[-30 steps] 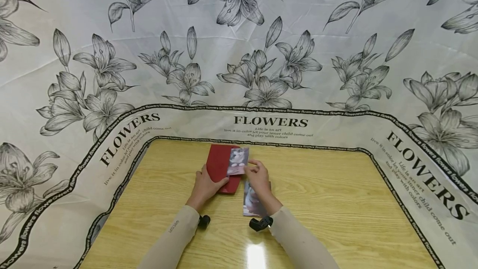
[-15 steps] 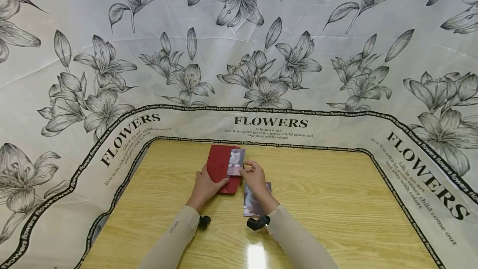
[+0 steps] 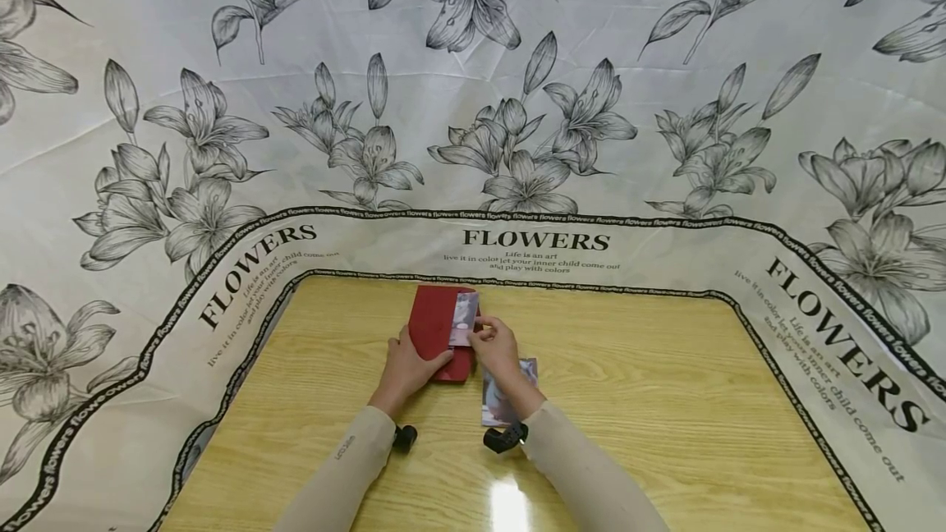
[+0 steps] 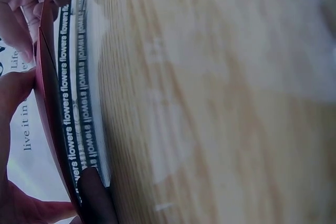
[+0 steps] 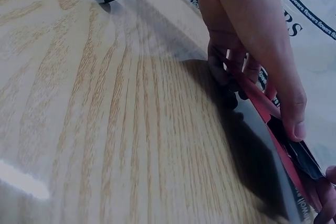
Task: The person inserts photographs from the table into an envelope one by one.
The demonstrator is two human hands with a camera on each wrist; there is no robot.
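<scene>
My left hand (image 3: 402, 369) grips the lower left side of a red envelope (image 3: 431, 317), thumb across its front. In the right wrist view, the envelope (image 5: 252, 93) is raised off the tabletop, with a shadow below. A small photo card (image 3: 463, 318) sticks out of the envelope's right side; its left part is hidden inside. My right hand (image 3: 497, 349) pinches the card's right edge. Another photo card (image 3: 491, 405) lies on the table below, partly covered by my right hand and wrist. In the left wrist view, the envelope (image 4: 50, 87) shows edge-on.
The wooden table (image 3: 650, 384) extends to both sides of the hands. A white cloth with black flower prints (image 3: 532, 249) surrounds its back and sides. Black wrist cameras (image 3: 506, 437) sit on both forearms.
My right hand has moved left, and the photo card has slid further into the envelope, so less of it shows. My left hand and the envelope have stayed in place.
</scene>
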